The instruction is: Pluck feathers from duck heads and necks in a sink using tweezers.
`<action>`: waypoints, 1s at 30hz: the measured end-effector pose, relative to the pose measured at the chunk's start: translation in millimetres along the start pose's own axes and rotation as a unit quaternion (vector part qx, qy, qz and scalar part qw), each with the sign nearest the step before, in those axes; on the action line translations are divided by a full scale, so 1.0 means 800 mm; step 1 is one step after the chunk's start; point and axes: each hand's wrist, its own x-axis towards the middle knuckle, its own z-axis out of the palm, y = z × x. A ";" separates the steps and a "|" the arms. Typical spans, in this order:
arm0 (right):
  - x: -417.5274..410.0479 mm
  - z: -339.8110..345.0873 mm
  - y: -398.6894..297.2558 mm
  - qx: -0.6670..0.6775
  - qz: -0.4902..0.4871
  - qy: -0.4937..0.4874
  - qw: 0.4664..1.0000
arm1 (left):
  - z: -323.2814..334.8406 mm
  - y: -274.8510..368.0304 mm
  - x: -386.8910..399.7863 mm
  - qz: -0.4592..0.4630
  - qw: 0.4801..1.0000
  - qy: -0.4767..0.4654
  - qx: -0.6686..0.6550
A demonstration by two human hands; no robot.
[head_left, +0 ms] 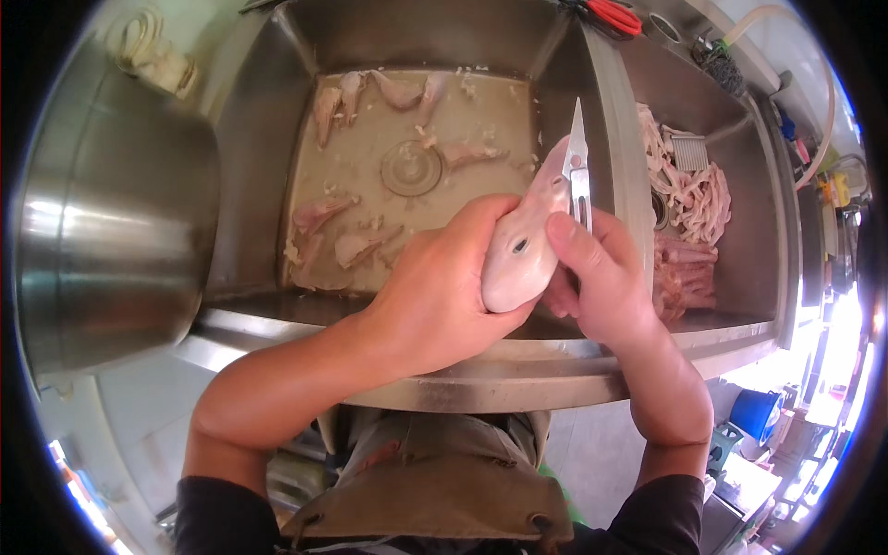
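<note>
My left hand (440,298) grips a plucked duck head (524,260) around its rounded back, with its bill pointing up and to the right. An eye opening and a nostril show on the side facing up. My right hand (600,270) holds a small pointed metal blade (576,149) with a slotted shank, upright against the right edge of the bill. The right thumb presses beside the head, and the other fingers are partly hidden behind the tool and head. Both hands are over the near right part of a steel sink basin (257,173).
Several plucked heads (399,90) lie around the drain (411,168) in wet residue. The right basin (753,277) holds pale strips (704,198), reddish meat pieces (683,277) and a ridged metal piece (689,152). A red-handled item (614,15) rests on the back rim; a large steel vessel (125,229) stands left.
</note>
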 end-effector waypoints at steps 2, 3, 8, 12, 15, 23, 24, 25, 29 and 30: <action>0.003 -0.003 0.006 0.084 0.016 -0.006 0.996 | 0.001 0.000 0.000 0.013 1.000 0.003 -0.003; 0.003 -0.002 0.005 0.085 0.016 -0.007 0.996 | 0.000 0.000 0.000 0.013 1.000 0.003 -0.002; 0.004 -0.001 0.008 0.155 0.026 -0.024 0.987 | 0.003 -0.003 -0.003 0.027 0.999 0.010 0.017; -0.001 0.001 0.005 0.167 0.014 -0.009 0.986 | 0.003 -0.002 -0.003 0.048 0.998 0.009 0.026; -0.003 -0.005 0.005 0.180 -0.006 -0.027 0.983 | -0.006 0.001 -0.003 0.006 0.998 -0.051 -0.029; -0.002 0.005 -0.011 0.030 -0.028 -0.037 0.999 | -0.015 0.011 0.013 -0.281 0.792 -0.200 -0.504; -0.001 0.001 -0.006 0.006 -0.031 -0.043 0.999 | -0.013 0.010 0.014 -0.285 0.792 -0.205 -0.499; 0.000 0.000 -0.003 0.012 -0.033 -0.038 0.999 | -0.011 0.008 0.013 -0.253 0.821 -0.213 -0.465; 0.001 -0.001 -0.006 -0.048 -0.078 -0.039 0.995 | -0.009 0.007 0.017 -0.209 0.853 -0.219 -0.426; -0.002 0.001 -0.009 -0.016 -0.064 -0.046 0.997 | -0.008 0.009 0.016 -0.208 0.855 -0.223 -0.419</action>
